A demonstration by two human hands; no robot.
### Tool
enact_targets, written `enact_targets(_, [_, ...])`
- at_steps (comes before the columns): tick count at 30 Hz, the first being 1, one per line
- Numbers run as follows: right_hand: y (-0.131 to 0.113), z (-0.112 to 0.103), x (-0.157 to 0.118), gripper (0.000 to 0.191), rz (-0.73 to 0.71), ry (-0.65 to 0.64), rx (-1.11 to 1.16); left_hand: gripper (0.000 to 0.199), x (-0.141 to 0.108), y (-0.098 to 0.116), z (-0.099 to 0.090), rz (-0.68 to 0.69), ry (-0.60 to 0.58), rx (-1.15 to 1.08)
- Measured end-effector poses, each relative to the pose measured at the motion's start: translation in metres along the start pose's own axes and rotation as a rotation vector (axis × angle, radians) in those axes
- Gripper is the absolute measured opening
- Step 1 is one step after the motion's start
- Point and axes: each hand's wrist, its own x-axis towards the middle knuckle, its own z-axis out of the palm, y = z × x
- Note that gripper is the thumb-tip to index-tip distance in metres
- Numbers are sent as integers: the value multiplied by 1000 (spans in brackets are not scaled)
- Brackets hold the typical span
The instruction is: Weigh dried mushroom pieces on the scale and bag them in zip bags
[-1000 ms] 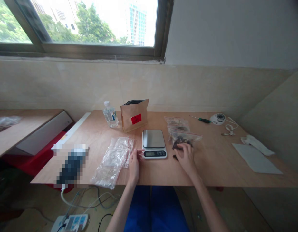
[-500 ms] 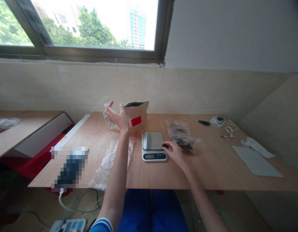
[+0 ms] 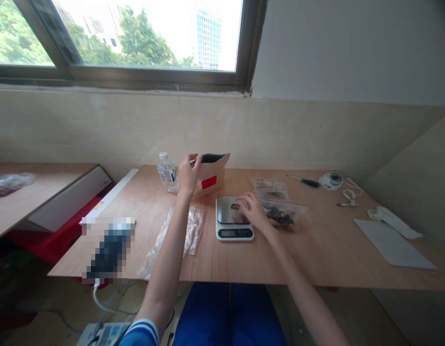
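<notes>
A brown stand-up paper pouch (image 3: 217, 174) with a red label and a dark inner lining stands with its mouth gaping. My left hand (image 3: 189, 174) is closed at the pouch's left upper edge, thumb and fingers around the rim. A white kitchen scale (image 3: 235, 238) with a steel plate sits in front of me. On the plate lies a small dark piece (image 3: 235, 206), too small to name. My right hand (image 3: 254, 210) hovers over the plate's right side, fingers apart beside that piece. Zip bags (image 3: 280, 216) with dark contents lie just right of the scale.
A clear water bottle (image 3: 168, 173) stands left of the pouch. Empty-looking clear plastic bags (image 3: 193, 230) lie under my left forearm. Farther right are a green-handled screwdriver (image 3: 310, 182), a white dome camera (image 3: 331, 180) with cable, and a white sheet (image 3: 393, 244). A blurred-out device (image 3: 110, 250) lies left.
My left hand has come from in front of the bottle to the pouch's edge. My right hand has moved over the plate, and the dark piece now lies there.
</notes>
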Motion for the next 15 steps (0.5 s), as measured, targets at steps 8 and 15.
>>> enact_targets(8, [-64, -23, 44, 38, -334, -19, -79, 22, -36, 32, -29, -33, -359, 362])
enact_targets(15, [-67, -9, 30, 32, -398, -318, -199, 30, -64, 28, -19, -27, -303, 351])
